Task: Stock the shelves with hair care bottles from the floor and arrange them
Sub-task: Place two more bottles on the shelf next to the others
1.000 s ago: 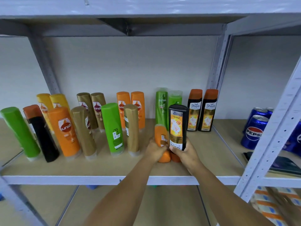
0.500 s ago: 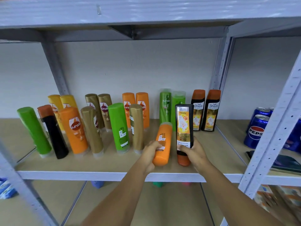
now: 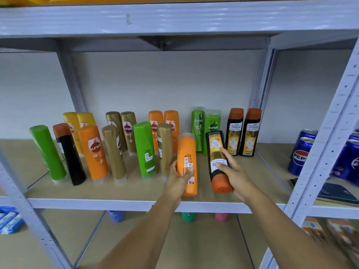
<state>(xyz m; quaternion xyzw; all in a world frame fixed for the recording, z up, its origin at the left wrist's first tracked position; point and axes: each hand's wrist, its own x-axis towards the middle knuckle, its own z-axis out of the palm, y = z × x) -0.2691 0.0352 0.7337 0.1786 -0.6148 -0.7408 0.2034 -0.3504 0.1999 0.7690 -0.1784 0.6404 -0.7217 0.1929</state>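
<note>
Left grip (image 3: 179, 176): I've got it clamped round the orange bottle (image 3: 187, 162), barcode facing me.
Right grip (image 3: 232, 172): wrapped on the black Shayla bottle (image 3: 217, 158), orange cap down, above the shelf (image 3: 136, 193).

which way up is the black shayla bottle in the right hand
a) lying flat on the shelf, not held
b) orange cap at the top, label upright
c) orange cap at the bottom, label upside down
c: the right hand grips the black Shayla bottle with its orange cap lowest and the label text inverted.
</note>
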